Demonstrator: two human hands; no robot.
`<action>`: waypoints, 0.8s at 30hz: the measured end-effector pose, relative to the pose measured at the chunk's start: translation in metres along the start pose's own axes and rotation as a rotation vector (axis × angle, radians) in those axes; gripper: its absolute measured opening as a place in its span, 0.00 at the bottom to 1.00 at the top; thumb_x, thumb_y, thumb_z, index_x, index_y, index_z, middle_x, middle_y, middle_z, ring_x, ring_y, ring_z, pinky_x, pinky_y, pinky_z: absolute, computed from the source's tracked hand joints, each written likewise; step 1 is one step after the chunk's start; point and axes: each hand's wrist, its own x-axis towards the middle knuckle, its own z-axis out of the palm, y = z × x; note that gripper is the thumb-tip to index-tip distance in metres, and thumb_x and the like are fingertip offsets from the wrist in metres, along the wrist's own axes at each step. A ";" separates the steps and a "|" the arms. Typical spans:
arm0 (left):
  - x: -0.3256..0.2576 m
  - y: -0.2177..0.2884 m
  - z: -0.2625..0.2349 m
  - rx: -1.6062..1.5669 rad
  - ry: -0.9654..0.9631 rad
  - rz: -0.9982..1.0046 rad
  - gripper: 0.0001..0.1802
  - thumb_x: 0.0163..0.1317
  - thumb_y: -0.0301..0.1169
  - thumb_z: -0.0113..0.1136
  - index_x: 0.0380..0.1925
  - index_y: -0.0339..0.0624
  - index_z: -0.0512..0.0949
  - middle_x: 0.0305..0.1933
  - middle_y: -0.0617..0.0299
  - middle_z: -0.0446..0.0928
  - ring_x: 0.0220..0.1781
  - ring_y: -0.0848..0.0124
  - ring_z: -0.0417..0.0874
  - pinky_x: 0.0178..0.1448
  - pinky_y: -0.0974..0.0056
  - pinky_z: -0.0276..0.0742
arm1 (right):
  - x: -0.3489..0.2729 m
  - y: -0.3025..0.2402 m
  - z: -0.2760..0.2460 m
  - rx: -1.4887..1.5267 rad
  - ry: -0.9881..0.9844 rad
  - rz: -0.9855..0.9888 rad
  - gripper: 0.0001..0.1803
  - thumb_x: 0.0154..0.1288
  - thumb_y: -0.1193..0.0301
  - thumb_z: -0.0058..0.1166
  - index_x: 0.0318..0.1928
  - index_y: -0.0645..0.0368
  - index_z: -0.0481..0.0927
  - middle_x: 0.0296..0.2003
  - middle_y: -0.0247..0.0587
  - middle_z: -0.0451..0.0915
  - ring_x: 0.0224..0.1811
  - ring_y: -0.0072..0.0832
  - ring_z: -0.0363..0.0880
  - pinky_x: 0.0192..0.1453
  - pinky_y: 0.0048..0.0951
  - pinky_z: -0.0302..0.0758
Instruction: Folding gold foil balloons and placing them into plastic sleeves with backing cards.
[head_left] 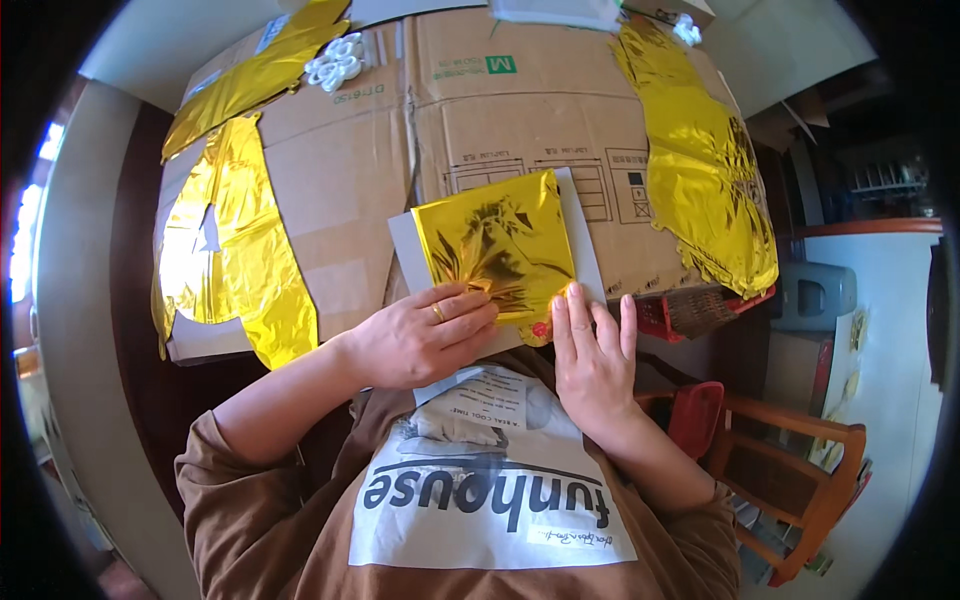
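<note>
A folded gold foil balloon (pixel 515 225) lies flat on a pale card (pixel 588 235), with creases running out from its near left edge. My left hand (pixel 428 335) is closed at that edge, its fingers bent together over the foil; their tips are partly hidden. My right hand (pixel 596 365) rests at the near right corner, open, with its fingers stretched and the index fingertip touching the foil. Between both hands a small gold tab with a red spot (pixel 541 330) sticks out at the near edge.
Flattened cardboard (pixel 340 180) covers the work surface. Unfolded gold foil balloons lie at the left (pixel 255 220), far left (pixel 255 75) and right (pixel 710 180). A bundle of white loops (pixel 335 62) sits at the back. A red basket (pixel 690 312) and wooden chair (pixel 790 450) stand right.
</note>
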 end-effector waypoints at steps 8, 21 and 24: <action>-0.040 0.004 -0.013 -0.019 0.025 0.043 0.18 0.50 0.32 0.69 0.41 0.33 0.83 0.50 0.52 0.82 0.56 0.57 0.83 0.65 0.54 0.79 | 0.001 -0.001 0.003 -0.007 0.007 -0.006 0.27 0.66 0.72 0.50 0.63 0.72 0.75 0.64 0.61 0.74 0.60 0.49 0.75 0.79 0.66 0.53; 0.047 0.016 0.025 0.122 -0.047 -0.115 0.33 0.51 0.40 0.70 0.57 0.37 0.80 0.62 0.55 0.77 0.65 0.57 0.77 0.73 0.48 0.68 | 0.001 -0.001 0.000 -0.011 -0.027 0.014 0.27 0.65 0.70 0.50 0.63 0.72 0.75 0.66 0.59 0.71 0.62 0.48 0.73 0.79 0.65 0.52; 0.022 0.016 0.020 0.077 -0.122 -0.097 0.35 0.54 0.42 0.69 0.60 0.34 0.78 0.69 0.50 0.73 0.73 0.55 0.73 0.76 0.48 0.67 | 0.001 0.000 0.001 -0.025 -0.003 0.004 0.27 0.65 0.70 0.50 0.63 0.72 0.75 0.65 0.59 0.73 0.60 0.48 0.75 0.79 0.66 0.53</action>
